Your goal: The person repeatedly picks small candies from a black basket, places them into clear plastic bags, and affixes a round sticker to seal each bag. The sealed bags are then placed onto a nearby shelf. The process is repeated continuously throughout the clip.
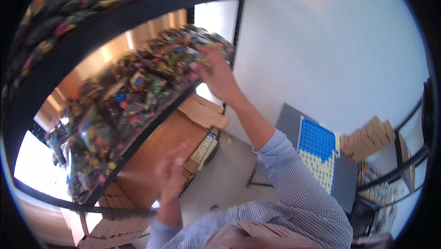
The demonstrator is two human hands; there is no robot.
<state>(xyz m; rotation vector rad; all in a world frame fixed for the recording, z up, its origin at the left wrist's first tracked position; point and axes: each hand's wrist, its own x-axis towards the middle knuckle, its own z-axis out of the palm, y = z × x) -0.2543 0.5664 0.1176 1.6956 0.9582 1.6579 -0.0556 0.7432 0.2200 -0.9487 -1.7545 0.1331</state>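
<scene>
On the middle shelf lies a long heap of clear plastic bags (137,83) filled with small multicoloured pieces, too blurred to name. My right hand (218,76) reaches over the heap's far right end, thumb and fingers apart. Bagged pieces show behind the gap between them; whether the fingertips touch a bag I cannot tell. Lower down, in front of the shelf, my left hand (172,173) is raised and blurred by motion. Its fingers are spread and nothing shows in them.
A black metal rack (144,135) holds the bags, with more bags (86,1) on its upper shelf. Cardboard boxes (203,111) lie below. At right, a grey table (344,180) carries a blue and pale-yellow perforated sheet (317,142) and stacked small cartons (368,138). A white wall (327,49) stands behind.
</scene>
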